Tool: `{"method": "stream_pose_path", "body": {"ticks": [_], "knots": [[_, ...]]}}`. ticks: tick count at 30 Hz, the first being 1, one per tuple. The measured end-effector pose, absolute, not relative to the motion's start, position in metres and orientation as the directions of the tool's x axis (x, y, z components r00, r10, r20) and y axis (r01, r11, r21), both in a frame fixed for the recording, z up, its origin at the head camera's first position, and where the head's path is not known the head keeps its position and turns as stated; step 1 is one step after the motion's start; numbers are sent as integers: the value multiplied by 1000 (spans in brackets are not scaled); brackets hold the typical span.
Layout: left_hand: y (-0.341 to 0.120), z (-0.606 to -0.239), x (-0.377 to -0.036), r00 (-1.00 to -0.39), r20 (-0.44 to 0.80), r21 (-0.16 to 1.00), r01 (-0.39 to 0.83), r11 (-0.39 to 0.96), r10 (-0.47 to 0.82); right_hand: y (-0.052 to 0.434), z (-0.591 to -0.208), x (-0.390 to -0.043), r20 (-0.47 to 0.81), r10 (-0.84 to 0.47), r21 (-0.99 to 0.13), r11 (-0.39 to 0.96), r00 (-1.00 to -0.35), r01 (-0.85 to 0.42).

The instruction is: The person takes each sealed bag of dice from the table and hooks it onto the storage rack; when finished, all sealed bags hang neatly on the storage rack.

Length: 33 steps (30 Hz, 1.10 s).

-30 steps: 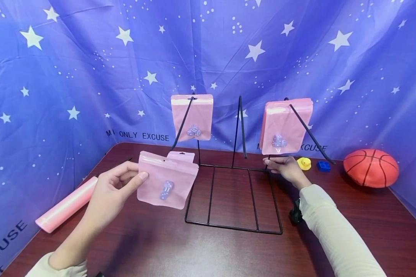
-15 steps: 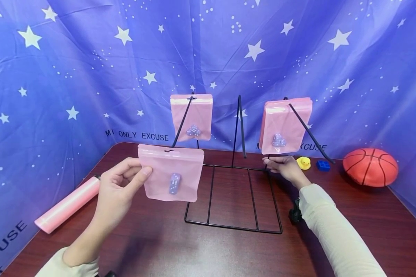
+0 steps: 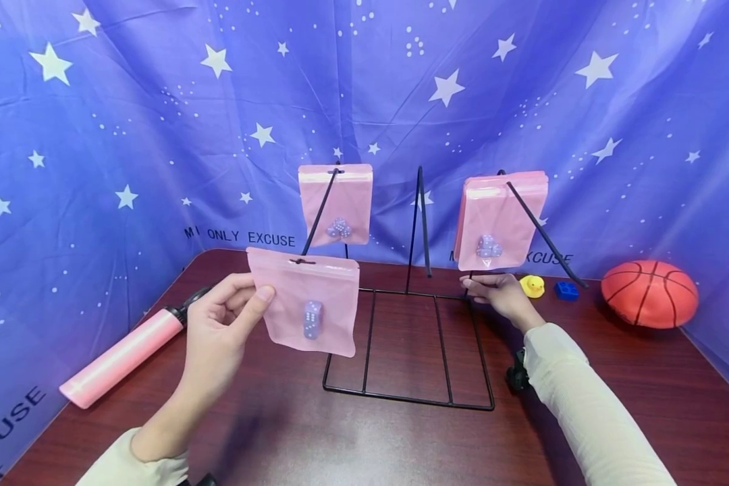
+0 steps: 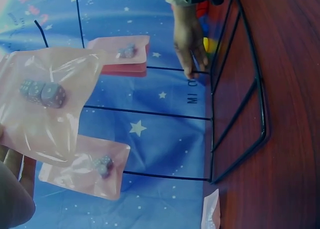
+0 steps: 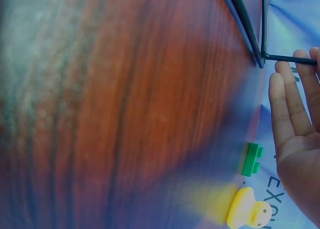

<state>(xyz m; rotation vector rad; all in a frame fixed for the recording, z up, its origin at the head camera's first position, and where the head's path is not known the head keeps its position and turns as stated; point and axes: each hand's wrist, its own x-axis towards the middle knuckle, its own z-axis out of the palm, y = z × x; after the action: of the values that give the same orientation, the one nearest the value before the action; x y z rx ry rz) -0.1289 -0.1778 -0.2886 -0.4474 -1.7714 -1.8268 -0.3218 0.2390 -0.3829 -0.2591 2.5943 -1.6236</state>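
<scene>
My left hand (image 3: 215,331) pinches a pink zip bag (image 3: 334,317) by its left edge, thumb in front. Stacked dice (image 3: 312,319) show on the bag. Its hang hole lies at the tip of the left hook (image 3: 320,212) of a black wire display rack (image 3: 408,403); whether the hook passes through, I cannot tell. Another dice bag (image 3: 351,196) hangs farther back on that hook. Several more pink bags (image 3: 501,216) hang on the right hook. Below them, my right hand (image 3: 501,297) holds the rack's right upright, its fingers against the wire in the right wrist view (image 5: 302,124).
A pink cylinder with a black end (image 3: 121,358) lies at the left. On the right are a yellow duck (image 3: 531,287), a blue brick (image 3: 566,290) and a small basketball (image 3: 650,295). The middle hook (image 3: 425,223) is bare. A pink bag piece (image 4: 212,211) shows near the rack's base.
My left hand has moved right and slightly up with the bag, bringing its hang hole to the left hook's tip. The right hand has stayed on the rack.
</scene>
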Motion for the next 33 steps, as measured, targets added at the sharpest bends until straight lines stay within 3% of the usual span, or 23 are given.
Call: {"method": "stream_pose_path", "body": {"ticks": [18, 33], "knots": [[-174, -291, -143, -830, 523, 852, 519, 76, -193, 239, -384, -322, 40, -176, -900, 422, -984, -112], [-168, -288, -184, -797, 550, 835, 525, 166, -248, 239, -385, -322, 39, -180, -909, 402, -983, -109]]}}
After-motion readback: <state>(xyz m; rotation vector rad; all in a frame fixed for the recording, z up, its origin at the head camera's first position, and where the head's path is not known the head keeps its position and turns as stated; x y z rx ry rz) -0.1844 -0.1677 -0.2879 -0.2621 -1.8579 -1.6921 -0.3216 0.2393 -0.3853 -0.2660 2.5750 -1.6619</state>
